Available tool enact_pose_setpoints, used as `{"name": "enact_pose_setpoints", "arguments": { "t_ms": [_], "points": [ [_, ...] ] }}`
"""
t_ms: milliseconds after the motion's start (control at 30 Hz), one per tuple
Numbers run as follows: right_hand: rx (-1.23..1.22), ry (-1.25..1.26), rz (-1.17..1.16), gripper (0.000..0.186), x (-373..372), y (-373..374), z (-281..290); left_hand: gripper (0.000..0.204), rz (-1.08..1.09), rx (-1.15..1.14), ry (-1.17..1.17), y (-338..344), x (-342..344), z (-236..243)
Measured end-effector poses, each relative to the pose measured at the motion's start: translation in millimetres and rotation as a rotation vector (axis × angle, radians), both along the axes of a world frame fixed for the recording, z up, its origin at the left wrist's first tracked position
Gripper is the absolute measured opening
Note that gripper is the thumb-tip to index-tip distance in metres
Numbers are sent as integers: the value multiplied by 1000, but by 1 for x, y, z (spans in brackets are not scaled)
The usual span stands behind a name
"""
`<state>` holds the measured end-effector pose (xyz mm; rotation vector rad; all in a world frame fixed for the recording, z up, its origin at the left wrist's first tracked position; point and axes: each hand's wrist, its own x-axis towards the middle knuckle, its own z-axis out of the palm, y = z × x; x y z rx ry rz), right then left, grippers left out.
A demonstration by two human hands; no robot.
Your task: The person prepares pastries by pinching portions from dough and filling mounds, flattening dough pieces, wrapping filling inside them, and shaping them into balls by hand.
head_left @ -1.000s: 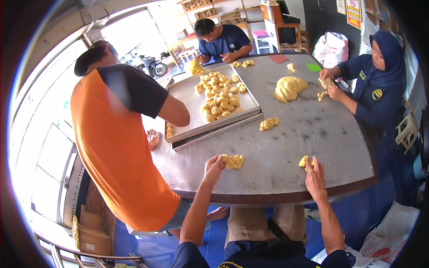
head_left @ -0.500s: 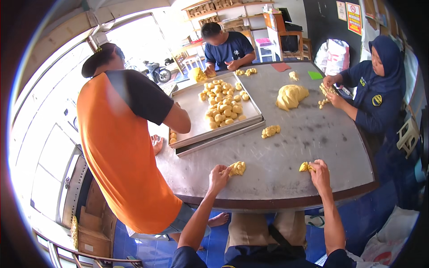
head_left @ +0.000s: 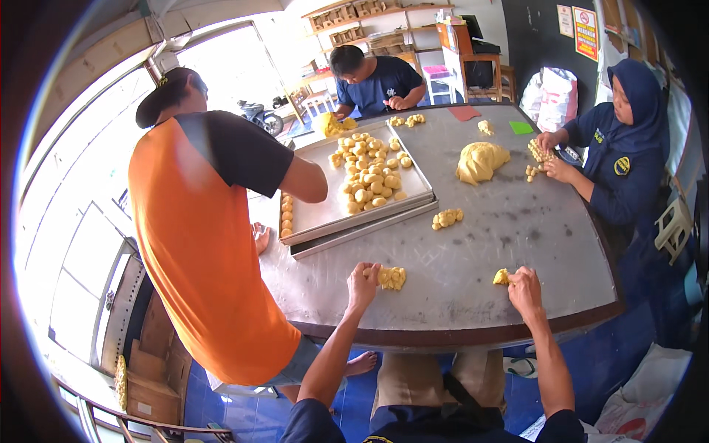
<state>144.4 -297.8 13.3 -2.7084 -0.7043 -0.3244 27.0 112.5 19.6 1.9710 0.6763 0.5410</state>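
Observation:
Near the front of the metal table, my left hand [head_left: 362, 286] has its fingers closed at the left end of a knobbly lump of yellow dough [head_left: 392, 278]. Farther right, my right hand [head_left: 526, 290] is curled over a smaller piece of dough [head_left: 501, 277], which shows at the left of the fingers. The fingers partly hide both pieces. Beyond my hands lies another cluster of small dough pieces [head_left: 447, 218]. A large smooth mound of dough [head_left: 481, 162] rests farther back.
A metal tray [head_left: 310, 235] with many dough balls [head_left: 369, 176] sits at the left, on another tray. A person in orange [head_left: 199, 244] stands beside it. Two people in navy, one at the back [head_left: 380, 83] and one at the right [head_left: 628, 148], handle dough. A green card [head_left: 521, 127] lies at the far right.
Both my hands have shifted slightly at their dough. The orange-clad person's forearm has lifted, uncovering a row of dough balls along the tray's left edge.

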Motion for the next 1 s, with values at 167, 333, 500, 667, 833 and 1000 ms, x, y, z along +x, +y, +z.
{"name": "enact_pose_setpoints", "arguments": {
  "t_ms": [167, 333, 500, 667, 833, 1000],
  "points": [
    [100, -119, -22, 36, 7, -8, -29, 19, -100, 168, 4, 11, -13, -26],
    [12, -65, -144, 53, -36, 3, -25, 13, -269, 403, -19, 0, -40, -14],
    [336, -121, -65, 43, -14, 4, -25, 31, -594, 1009, 391, -28, -72, 11],
    [-63, -24, 19, 35, 1, -1, 0, 29, -493, 510, 55, -86, -63, 28],
    [168, -160, -103, 53, 2, -8, -32, 32, -508, 799, -22, -114, -46, -10],
    [166, -78, -58, 53, -26, -2, -19, 39, -458, 925, 139, -132, 1, 11]
  ]
}}
